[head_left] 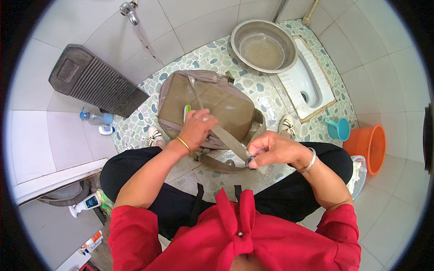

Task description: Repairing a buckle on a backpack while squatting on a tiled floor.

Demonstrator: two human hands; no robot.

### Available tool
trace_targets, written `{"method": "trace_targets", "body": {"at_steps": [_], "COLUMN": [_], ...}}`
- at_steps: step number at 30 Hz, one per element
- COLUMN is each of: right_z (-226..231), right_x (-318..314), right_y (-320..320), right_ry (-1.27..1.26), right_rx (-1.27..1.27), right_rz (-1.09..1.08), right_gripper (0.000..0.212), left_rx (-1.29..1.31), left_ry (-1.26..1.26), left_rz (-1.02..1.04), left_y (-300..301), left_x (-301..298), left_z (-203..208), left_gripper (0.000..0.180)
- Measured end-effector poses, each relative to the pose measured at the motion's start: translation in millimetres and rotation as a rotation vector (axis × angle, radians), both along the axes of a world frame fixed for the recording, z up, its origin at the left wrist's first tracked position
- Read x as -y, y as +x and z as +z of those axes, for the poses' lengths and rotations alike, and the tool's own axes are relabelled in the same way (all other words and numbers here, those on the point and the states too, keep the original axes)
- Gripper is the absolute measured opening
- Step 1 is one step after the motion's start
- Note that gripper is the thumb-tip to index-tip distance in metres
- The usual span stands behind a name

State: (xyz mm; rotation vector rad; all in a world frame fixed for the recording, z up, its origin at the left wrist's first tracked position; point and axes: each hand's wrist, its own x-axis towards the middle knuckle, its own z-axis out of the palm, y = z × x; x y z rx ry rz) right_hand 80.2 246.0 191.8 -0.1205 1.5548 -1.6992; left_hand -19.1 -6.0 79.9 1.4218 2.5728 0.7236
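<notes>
Head view shows a brown backpack that is laid on the floor, just beyond the hands and between the two shoes. By the right hand, a pale strap of the backpack is pinched near a dark buckle. The left hand is placed over the backpack with curled fingers; whether the strap or the green and white brush beside it is gripped cannot be told. A part of the strap is hidden by this hand.

The floor is covered with pebble-patterned tiles, partly wet, and the walls are tiled in white. At the left, a dark washboard is leaned on the wall, below a tap, with a clear bottle nearby. Farther away, a metal basin with cloudy water is set partly over a squat toilet. At the right, a teal dipper and an orange bucket are seen.
</notes>
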Motion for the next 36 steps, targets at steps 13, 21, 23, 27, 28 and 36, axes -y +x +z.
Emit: {"method": "trace_targets", "body": {"at_steps": [13,21,23,27,28,36], "right_z": [5,-12,-12,-10,-9,-22], "right_x": [0,1,4,11,11,13], "right_y": [6,-2,-5,-10,-10,-15], "right_ry": [-0.098,-0.13,-0.045,-0.047,-0.055,0.236], "right_rx": [0.007,-0.086,-0.099,-0.041,0.029,-0.399], "right_rz": [-0.191,-0.301,-0.316,-0.357,-0.378,-0.348], "right_gripper": [0.014,0.024,0.025,0.027,0.026,0.017], "left_rx": [0.616,1.547,1.502,1.259,1.244,1.284], "left_ry": [0.185,0.277,0.362,0.516,0.55,0.664], "left_rz": [0.578,0.425,0.407,0.327,0.361,0.409], "left_y": [-4,26,31,25,23,25], "left_x": [-36,-50,-50,-45,-43,-45], "left_z": [15,76,76,73,71,84], "left_gripper": [0.038,0.025,0.022,0.015,0.014,0.014]}}
